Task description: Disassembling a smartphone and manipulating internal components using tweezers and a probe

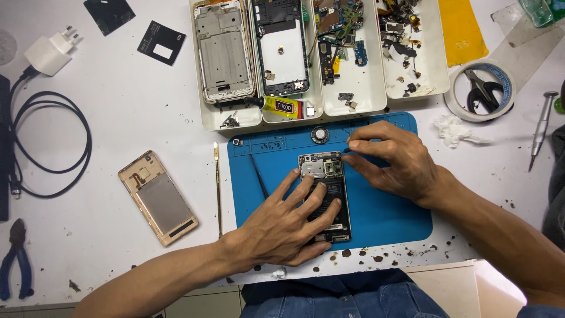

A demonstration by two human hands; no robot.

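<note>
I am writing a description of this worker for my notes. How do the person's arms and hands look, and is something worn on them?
Both hands are bare: the left hand and the right hand have no gloves, rings or watch. The forearms are uncovered, with no sleeves in view up to the picture edge. Below them, blue denim trousers are visible.

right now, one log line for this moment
left hand: pressing opened phone | right hand: at phone top edge | surface: blue mat

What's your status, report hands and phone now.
Left hand flat on opened phone. Right hand pinching at its top edge. Black spudger beside phone.
</note>
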